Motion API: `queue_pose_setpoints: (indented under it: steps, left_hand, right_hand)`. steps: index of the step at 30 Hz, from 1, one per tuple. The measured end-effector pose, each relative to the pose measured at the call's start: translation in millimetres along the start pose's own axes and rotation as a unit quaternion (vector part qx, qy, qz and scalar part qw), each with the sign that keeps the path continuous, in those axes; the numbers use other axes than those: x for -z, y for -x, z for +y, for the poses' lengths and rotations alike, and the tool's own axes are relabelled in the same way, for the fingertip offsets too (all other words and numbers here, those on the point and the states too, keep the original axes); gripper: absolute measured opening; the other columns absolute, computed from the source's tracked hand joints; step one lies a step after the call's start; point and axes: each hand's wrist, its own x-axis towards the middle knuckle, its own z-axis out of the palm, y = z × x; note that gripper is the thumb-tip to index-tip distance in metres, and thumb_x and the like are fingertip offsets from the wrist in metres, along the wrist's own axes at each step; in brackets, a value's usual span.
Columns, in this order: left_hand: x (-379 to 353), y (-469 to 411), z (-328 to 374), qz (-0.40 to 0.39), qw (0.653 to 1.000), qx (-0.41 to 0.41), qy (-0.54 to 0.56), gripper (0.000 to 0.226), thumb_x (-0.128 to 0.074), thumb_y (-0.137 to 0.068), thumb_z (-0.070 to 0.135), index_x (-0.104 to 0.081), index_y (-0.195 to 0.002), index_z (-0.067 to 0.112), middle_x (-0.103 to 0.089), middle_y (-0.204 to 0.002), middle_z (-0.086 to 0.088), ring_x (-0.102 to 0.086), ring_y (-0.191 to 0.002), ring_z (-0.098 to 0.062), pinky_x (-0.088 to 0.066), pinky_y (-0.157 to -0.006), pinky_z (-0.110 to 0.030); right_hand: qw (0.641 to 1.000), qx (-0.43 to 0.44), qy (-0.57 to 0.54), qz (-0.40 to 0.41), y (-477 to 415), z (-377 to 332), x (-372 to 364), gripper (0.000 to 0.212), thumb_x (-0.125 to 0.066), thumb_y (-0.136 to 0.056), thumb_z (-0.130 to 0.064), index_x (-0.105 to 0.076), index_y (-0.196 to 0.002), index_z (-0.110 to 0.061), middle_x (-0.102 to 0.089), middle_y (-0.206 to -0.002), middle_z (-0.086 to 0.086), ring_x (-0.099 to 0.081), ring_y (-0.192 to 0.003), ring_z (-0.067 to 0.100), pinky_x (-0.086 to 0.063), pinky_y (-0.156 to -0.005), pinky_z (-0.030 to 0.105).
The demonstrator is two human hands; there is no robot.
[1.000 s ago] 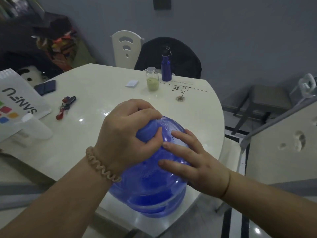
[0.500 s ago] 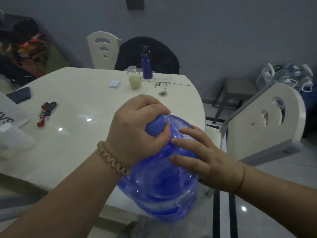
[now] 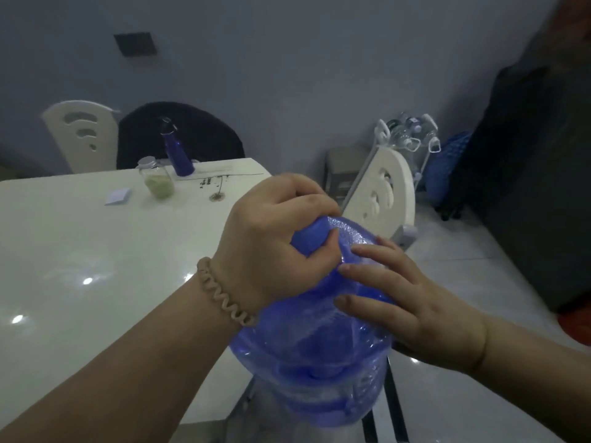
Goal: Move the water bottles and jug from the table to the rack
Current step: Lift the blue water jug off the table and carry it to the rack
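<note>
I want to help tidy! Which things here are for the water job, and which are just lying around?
For the job: big blue jug, left hand gripping its neck, right hand resting on it; dark blue bottle on the table; rack by the wall.

Just lying about: glass jar; small white pad.
</note>
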Motion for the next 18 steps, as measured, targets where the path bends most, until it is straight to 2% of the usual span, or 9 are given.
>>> queue_pose_setpoints:
  steps: [5, 9, 15, 18]
  left_hand:
    - [-59.7, -40.2, 58.9, -0.012, 1.000, -0.014, 0.013, 0.019, -0.073, -0.071, 0.015, -0.073, -0.089, 0.007, -0.066, -0.089, -0.005, -0.059, -0.079, -0.011, -0.049, -0.072, -0.019]
    - [-120.5, -69.6, 108.3, -0.005, 1.000, -0.012, 0.015, 0.019, -0.074, -0.070, 0.014, -0.073, -0.088, 0.007, -0.067, -0.088, -0.004, -0.059, -0.078, -0.011, -0.050, -0.071, -0.021]
    - [-208.4, -108.3, 158.6, 0.016, 0.999, -0.011, 0.043, 0.017, -0.074, -0.070, 0.012, -0.073, -0.086, 0.006, -0.066, -0.088, -0.006, -0.058, -0.079, -0.010, -0.049, -0.073, -0.021]
    - [-248.6, -129.2, 172.7, 0.024, 0.997, -0.008, 0.078, 0.016, -0.074, -0.070, 0.010, -0.073, -0.085, 0.006, -0.065, -0.089, -0.006, -0.060, -0.080, -0.012, -0.049, -0.074, -0.021]
  right_hand:
    - [1.000, -0.023, -0.001, 0.014, 68.8, 32.5, 49.6, 0.065, -0.075, -0.081, -0.029, -0.038, -0.133, -0.022, -0.036, -0.140, 0.008, -0.029, -0.137, 0.033, -0.031, -0.106, 0.059]
    - [1.000, -0.024, 0.004, 0.005, 131.4, 68.8, 89.0, 0.062, -0.069, -0.083, -0.032, -0.035, -0.135, -0.025, -0.036, -0.140, 0.005, -0.029, -0.137, 0.029, -0.029, -0.109, 0.056]
    - [0.999, -0.030, 0.012, -0.004, 211.4, 127.8, 135.8, 0.062, -0.066, -0.086, -0.026, -0.031, -0.137, -0.026, -0.039, -0.137, 0.007, -0.032, -0.135, 0.033, -0.029, -0.108, 0.057]
    - [0.999, -0.038, 0.031, -0.011, 241.8, 156.5, 153.5, 0.045, -0.053, -0.094, -0.025, -0.035, -0.136, -0.024, -0.040, -0.135, 0.008, -0.034, -0.133, 0.034, -0.030, -0.107, 0.058]
